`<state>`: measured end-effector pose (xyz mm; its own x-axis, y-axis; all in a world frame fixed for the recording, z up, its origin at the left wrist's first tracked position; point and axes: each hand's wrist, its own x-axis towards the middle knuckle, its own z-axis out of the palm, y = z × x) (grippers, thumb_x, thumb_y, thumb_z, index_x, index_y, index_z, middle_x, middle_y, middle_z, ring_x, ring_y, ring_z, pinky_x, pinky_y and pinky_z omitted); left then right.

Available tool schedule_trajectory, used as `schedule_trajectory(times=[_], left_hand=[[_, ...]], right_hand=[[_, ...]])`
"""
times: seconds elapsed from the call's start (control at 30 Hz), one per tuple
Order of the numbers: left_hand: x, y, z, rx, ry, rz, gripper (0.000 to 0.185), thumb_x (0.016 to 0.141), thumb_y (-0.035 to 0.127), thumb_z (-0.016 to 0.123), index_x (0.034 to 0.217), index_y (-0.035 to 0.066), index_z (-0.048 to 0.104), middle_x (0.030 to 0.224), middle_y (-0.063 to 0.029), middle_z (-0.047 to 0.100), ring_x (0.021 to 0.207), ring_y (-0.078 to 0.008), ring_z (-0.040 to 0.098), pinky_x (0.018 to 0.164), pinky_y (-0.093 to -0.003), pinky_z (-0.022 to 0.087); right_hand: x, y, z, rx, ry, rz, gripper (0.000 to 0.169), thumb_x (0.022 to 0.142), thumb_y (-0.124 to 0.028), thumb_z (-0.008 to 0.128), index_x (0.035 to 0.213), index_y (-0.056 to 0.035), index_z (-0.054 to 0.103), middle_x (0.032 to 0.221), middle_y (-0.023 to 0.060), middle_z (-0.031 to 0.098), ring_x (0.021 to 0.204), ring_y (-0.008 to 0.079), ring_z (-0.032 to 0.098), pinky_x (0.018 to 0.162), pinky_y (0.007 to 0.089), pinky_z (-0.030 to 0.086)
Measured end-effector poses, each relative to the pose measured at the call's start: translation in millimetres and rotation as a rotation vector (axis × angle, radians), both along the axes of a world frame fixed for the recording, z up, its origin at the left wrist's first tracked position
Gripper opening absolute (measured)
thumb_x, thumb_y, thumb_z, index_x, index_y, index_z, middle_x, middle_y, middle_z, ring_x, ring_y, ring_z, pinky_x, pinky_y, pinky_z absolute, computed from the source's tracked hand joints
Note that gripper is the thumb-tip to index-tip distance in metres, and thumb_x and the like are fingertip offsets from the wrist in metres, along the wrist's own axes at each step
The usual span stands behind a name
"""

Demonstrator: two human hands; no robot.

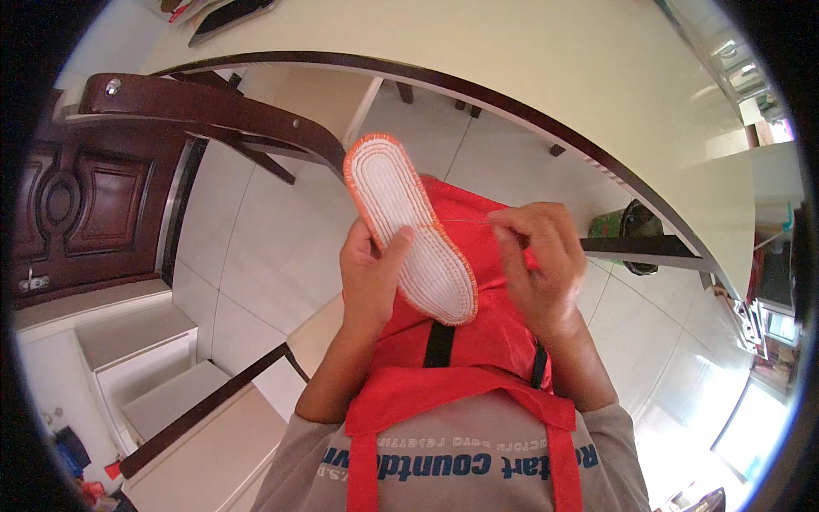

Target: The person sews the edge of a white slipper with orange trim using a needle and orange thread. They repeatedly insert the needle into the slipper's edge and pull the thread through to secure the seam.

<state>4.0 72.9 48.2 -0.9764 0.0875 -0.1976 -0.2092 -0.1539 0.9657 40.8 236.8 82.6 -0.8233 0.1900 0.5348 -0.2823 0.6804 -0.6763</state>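
Observation:
My left hand (pixel 374 269) grips a white stitched shoe sole (pixel 391 192) by its narrow middle, thumb on the upper face. Orange thread binds the sole's rim, and rows of stitching follow its outline. From the sole's right edge a thin thread (pixel 464 221) runs taut to my right hand (pixel 544 262). Thumb and forefinger there are pinched together at the thread's end. Motion blurs that hand, and whether a needle sits between the fingertips cannot be made out. Both hands are above the red apron (pixel 473 269) on my lap.
Ahead curves the dark edge of a cream table (pixel 512 57), with a dark phone-like object (pixel 230 19) on it. A brown wooden chair arm (pixel 211 105) stands at left. A dark bag (pixel 642 237) is under the table at right. Below are pale floor tiles (pixel 256 237).

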Motion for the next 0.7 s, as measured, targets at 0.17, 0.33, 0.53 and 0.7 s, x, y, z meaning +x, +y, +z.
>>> schedule_trajectory(times=[0.17, 0.33, 0.53, 0.7], left_hand=[[3, 1, -1, -0.003, 0.021, 0.002, 0.021, 0.078, 0.002, 0.053, 0.098, -0.002, 0.049, 0.089, -0.0051, 0.056, 0.079, -0.0086, 0.052, 0.07, -0.0219, 0.042], [4, 0, -2, -0.017, 0.046, -0.017, 0.021, 0.078, 0.002, 0.054, 0.098, -0.002, 0.049, 0.089, -0.0049, 0.056, 0.077, -0.0083, 0.052, 0.07, -0.0215, 0.042], [3, 2, -4, -0.017, 0.048, -0.018, 0.021, 0.078, 0.002, 0.054, 0.098, -0.002, 0.049, 0.089, -0.0047, 0.056, 0.077, -0.0083, 0.052, 0.069, -0.0212, 0.043], [3, 0, -4, -0.013, 0.043, -0.028, 0.021, 0.078, 0.002, 0.053, 0.099, -0.002, 0.049, 0.089, -0.0049, 0.056, 0.077, -0.0082, 0.052, 0.069, -0.0211, 0.043]], right_hand=[[-7, -12, 0, 0.111, 0.055, 0.03, 0.014, 0.063, -0.004, 0.064, 0.076, -0.0051, 0.06, 0.069, 0.0068, 0.051, 0.055, 0.0177, 0.052, 0.044, 0.027, 0.042], [-6, -15, -5, 0.104, -0.004, 0.093, 0.017, 0.062, 0.003, 0.064, 0.077, -0.0017, 0.06, 0.072, 0.0083, 0.047, 0.056, 0.0165, 0.049, 0.046, 0.0253, 0.038], [-7, -16, -9, 0.116, -0.023, 0.083, 0.016, 0.062, 0.003, 0.064, 0.077, -0.0015, 0.059, 0.071, 0.0085, 0.046, 0.056, 0.0164, 0.048, 0.046, 0.0255, 0.039], [-10, -17, -11, 0.148, -0.007, 0.041, 0.014, 0.062, -0.006, 0.062, 0.075, -0.0077, 0.06, 0.068, 0.0054, 0.049, 0.057, 0.0185, 0.051, 0.044, 0.0288, 0.042]])
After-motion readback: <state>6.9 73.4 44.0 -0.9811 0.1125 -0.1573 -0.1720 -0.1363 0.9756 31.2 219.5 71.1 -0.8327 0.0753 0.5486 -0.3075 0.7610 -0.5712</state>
